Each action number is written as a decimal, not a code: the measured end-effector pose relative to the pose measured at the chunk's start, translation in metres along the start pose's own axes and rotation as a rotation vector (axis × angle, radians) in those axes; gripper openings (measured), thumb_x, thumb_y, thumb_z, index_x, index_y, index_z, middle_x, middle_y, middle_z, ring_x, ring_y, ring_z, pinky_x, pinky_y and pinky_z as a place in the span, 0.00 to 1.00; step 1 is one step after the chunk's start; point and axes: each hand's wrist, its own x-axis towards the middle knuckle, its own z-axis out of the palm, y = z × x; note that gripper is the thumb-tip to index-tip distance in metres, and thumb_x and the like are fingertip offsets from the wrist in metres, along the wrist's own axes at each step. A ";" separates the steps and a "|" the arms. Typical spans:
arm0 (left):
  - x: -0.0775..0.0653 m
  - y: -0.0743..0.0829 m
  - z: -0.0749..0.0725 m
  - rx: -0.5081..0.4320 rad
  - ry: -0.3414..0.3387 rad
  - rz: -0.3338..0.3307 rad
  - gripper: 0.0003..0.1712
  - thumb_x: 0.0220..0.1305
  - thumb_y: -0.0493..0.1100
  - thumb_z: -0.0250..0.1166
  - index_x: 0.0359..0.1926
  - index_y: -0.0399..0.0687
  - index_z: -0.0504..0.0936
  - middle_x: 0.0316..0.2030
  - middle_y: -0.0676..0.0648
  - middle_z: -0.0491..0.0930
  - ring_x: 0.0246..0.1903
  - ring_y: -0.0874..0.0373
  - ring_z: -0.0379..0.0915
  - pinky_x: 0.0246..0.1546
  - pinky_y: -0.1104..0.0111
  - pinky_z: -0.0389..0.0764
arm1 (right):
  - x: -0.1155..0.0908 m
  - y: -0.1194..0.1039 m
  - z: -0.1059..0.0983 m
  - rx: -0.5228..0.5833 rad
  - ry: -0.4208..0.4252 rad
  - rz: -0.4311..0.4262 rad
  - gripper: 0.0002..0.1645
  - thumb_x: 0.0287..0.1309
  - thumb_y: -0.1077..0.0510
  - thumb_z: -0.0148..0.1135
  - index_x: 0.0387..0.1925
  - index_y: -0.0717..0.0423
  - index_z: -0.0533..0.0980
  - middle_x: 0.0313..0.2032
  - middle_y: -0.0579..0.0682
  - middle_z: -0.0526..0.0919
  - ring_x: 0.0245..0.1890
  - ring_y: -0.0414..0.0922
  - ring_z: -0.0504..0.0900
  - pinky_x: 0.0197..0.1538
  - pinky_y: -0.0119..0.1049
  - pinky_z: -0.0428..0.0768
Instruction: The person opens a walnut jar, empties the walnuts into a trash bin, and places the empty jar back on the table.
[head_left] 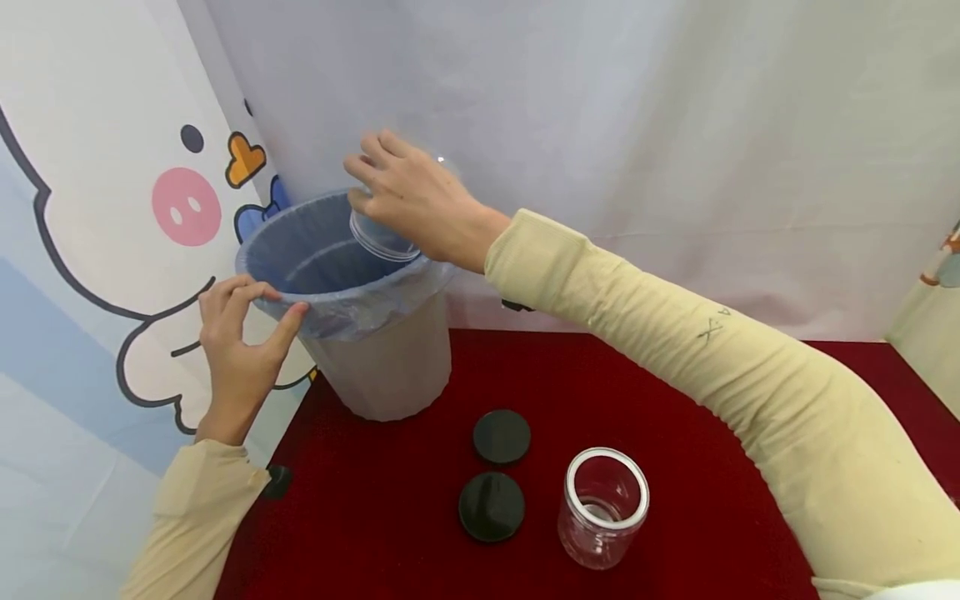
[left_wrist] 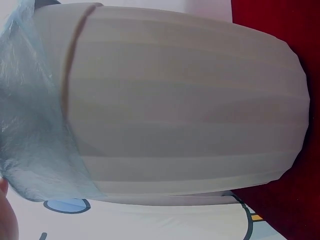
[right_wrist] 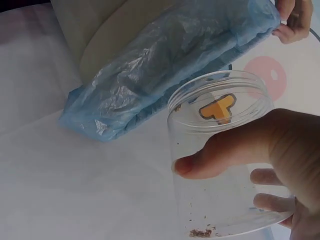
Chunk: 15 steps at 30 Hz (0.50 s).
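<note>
My right hand (head_left: 420,196) grips a clear jar (right_wrist: 220,200) round its side, thumb on one side and fingers on the other. The jar is tilted mouth-down over the trash can (head_left: 382,367). Brown crumbs (right_wrist: 201,233) cling inside near its base, with a few specks along the wall. A thin blue bag (head_left: 360,308) lines the can and folds over its rim. At the near left of that rim, my left hand (head_left: 243,346) pinches the bag's edge between thumb and fingers. The left wrist view shows mostly the can's ribbed side.
Two round black lids (head_left: 502,437) lie on the red tabletop (head_left: 360,508) in front of the can. To their right stands a second clear jar (head_left: 603,508) with a white rim, upright and lidless. A white curtain (head_left: 637,125) hangs behind, and a cartoon-printed sheet (head_left: 97,208) is at left.
</note>
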 end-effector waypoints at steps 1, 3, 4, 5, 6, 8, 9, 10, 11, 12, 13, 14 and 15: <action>0.000 0.000 0.000 -0.002 0.000 0.004 0.16 0.49 0.36 0.70 0.34 0.26 0.77 0.38 0.32 0.70 0.48 0.64 0.59 0.51 0.68 0.58 | 0.000 -0.001 0.001 0.002 0.000 -0.002 0.27 0.52 0.59 0.64 0.57 0.52 0.74 0.54 0.58 0.69 0.54 0.56 0.65 0.59 0.44 0.60; 0.000 0.000 0.001 -0.003 -0.001 0.008 0.16 0.48 0.35 0.70 0.34 0.26 0.77 0.38 0.31 0.70 0.48 0.63 0.59 0.51 0.68 0.58 | 0.001 -0.001 0.002 0.009 0.002 -0.001 0.27 0.53 0.59 0.64 0.57 0.52 0.74 0.54 0.58 0.70 0.54 0.56 0.65 0.59 0.44 0.60; 0.001 0.000 0.001 -0.002 -0.003 0.008 0.16 0.48 0.35 0.70 0.34 0.26 0.77 0.38 0.31 0.70 0.48 0.63 0.59 0.52 0.68 0.58 | 0.001 -0.001 0.002 0.013 0.006 0.001 0.26 0.53 0.59 0.64 0.57 0.52 0.74 0.53 0.58 0.70 0.53 0.56 0.65 0.59 0.44 0.61; 0.001 -0.001 0.001 0.001 -0.002 0.007 0.16 0.48 0.35 0.70 0.34 0.26 0.77 0.38 0.32 0.70 0.48 0.63 0.59 0.52 0.68 0.58 | 0.001 -0.001 0.003 0.016 0.009 0.002 0.26 0.54 0.59 0.63 0.57 0.52 0.74 0.53 0.58 0.70 0.53 0.56 0.65 0.59 0.44 0.61; 0.001 -0.001 0.001 0.003 -0.002 0.004 0.16 0.48 0.36 0.70 0.34 0.26 0.77 0.38 0.32 0.70 0.48 0.62 0.60 0.52 0.68 0.58 | 0.001 -0.001 0.003 0.022 0.013 0.005 0.25 0.54 0.59 0.63 0.56 0.52 0.74 0.53 0.58 0.70 0.53 0.56 0.65 0.58 0.44 0.61; 0.000 -0.002 0.000 0.007 -0.001 -0.001 0.16 0.49 0.36 0.71 0.34 0.27 0.77 0.39 0.32 0.70 0.49 0.61 0.60 0.52 0.67 0.58 | 0.001 0.000 0.002 0.032 0.017 0.011 0.26 0.54 0.59 0.63 0.57 0.53 0.74 0.53 0.58 0.70 0.52 0.56 0.66 0.58 0.44 0.61; 0.000 -0.002 0.000 0.008 -0.001 -0.002 0.16 0.49 0.36 0.71 0.34 0.27 0.77 0.39 0.32 0.70 0.49 0.61 0.60 0.52 0.67 0.58 | 0.000 0.001 0.002 0.036 0.018 0.015 0.26 0.53 0.59 0.63 0.57 0.53 0.74 0.53 0.58 0.70 0.52 0.56 0.65 0.58 0.44 0.61; 0.000 -0.002 0.000 0.008 0.000 -0.002 0.16 0.49 0.36 0.71 0.34 0.27 0.77 0.39 0.32 0.70 0.49 0.60 0.60 0.53 0.67 0.58 | -0.001 0.002 0.001 0.038 0.016 0.021 0.27 0.53 0.58 0.63 0.57 0.53 0.73 0.53 0.58 0.69 0.52 0.56 0.65 0.58 0.44 0.61; 0.000 -0.002 0.000 0.008 -0.001 -0.002 0.16 0.49 0.37 0.71 0.34 0.27 0.77 0.39 0.32 0.70 0.49 0.59 0.60 0.53 0.67 0.58 | -0.002 0.004 0.001 0.042 0.013 0.029 0.28 0.52 0.58 0.63 0.57 0.53 0.73 0.53 0.58 0.69 0.52 0.56 0.65 0.58 0.44 0.61; 0.001 -0.001 0.001 0.008 -0.002 -0.001 0.16 0.49 0.37 0.71 0.34 0.27 0.77 0.39 0.31 0.70 0.49 0.59 0.61 0.53 0.67 0.58 | -0.004 0.006 0.000 0.049 0.009 0.038 0.29 0.51 0.58 0.63 0.57 0.53 0.72 0.54 0.58 0.69 0.53 0.56 0.65 0.59 0.45 0.61; 0.001 -0.001 0.001 0.008 -0.002 0.000 0.16 0.49 0.37 0.70 0.34 0.27 0.77 0.39 0.31 0.70 0.49 0.58 0.61 0.53 0.67 0.58 | -0.006 0.008 -0.002 0.055 0.001 0.048 0.30 0.51 0.57 0.63 0.58 0.53 0.71 0.55 0.59 0.68 0.53 0.57 0.65 0.59 0.45 0.61; 0.001 -0.001 0.001 0.009 -0.001 0.002 0.16 0.49 0.37 0.70 0.34 0.27 0.77 0.39 0.31 0.70 0.49 0.57 0.61 0.53 0.67 0.58 | -0.008 0.010 -0.003 0.066 -0.012 0.059 0.32 0.50 0.56 0.63 0.59 0.53 0.70 0.57 0.59 0.67 0.55 0.57 0.64 0.60 0.46 0.60; 0.002 -0.001 0.001 0.010 -0.001 0.003 0.16 0.49 0.36 0.70 0.34 0.26 0.77 0.39 0.31 0.70 0.49 0.57 0.61 0.53 0.67 0.58 | -0.010 0.012 -0.005 0.080 -0.023 0.070 0.33 0.50 0.56 0.64 0.60 0.53 0.69 0.58 0.60 0.66 0.56 0.58 0.64 0.61 0.46 0.59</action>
